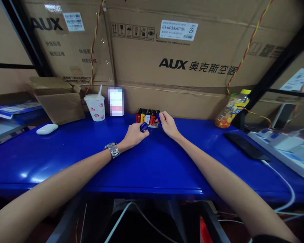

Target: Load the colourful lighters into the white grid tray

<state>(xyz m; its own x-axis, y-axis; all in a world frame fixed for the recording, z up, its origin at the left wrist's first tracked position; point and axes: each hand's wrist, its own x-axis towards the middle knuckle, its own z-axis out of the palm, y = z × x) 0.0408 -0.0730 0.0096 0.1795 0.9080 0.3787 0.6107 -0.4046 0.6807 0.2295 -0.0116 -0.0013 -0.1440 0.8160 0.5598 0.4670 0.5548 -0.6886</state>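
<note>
Several lighters in red, yellow, white and orange stand upright in rows in a small pale tray at the back middle of the blue table. My left hand, with a metal watch on its wrist, is closed around a dark blue lighter just in front of the tray. At the tray's right end, my right hand pinches a dark blue lighter between thumb and finger. Whether that lighter still touches the tray cannot be made out.
A paper cup with a straw, a lit phone and a white earbud case are on the left. A drink bottle, a black phone and a white cable lie right. Large cartons back the table.
</note>
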